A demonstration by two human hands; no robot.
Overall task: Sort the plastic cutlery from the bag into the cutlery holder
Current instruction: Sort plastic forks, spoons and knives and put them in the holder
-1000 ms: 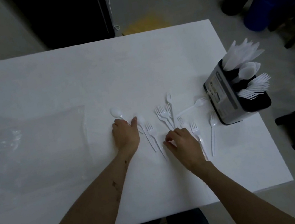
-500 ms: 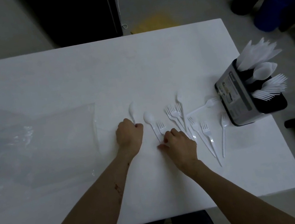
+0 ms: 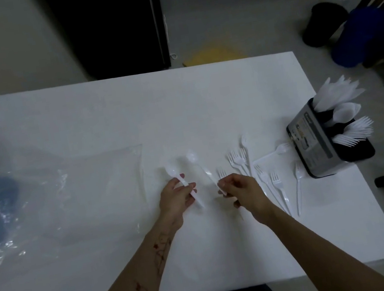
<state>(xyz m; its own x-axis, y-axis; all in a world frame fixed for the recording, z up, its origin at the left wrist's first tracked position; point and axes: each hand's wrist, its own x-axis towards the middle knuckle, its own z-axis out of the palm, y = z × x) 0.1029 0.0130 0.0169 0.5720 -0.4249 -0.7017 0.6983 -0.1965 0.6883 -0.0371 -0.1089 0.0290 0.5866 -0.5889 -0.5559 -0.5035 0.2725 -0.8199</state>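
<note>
White plastic forks (image 3: 265, 173) lie scattered toward the right edge of your white worktop (image 3: 143, 107), beside the dark cutlery holder (image 3: 319, 146) already stocked with knives, spoons and forks. The clear bag (image 3: 67, 198) lies flat toward the left edge. Your left hand (image 3: 175, 197) pinches one spoon (image 3: 184, 185); your right hand (image 3: 240, 188) pinches another spoon (image 3: 202, 169).

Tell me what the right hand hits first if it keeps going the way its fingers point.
Probably the left hand: the right hand points left across the table, holding a spoon. Height differences are unclear.
</note>
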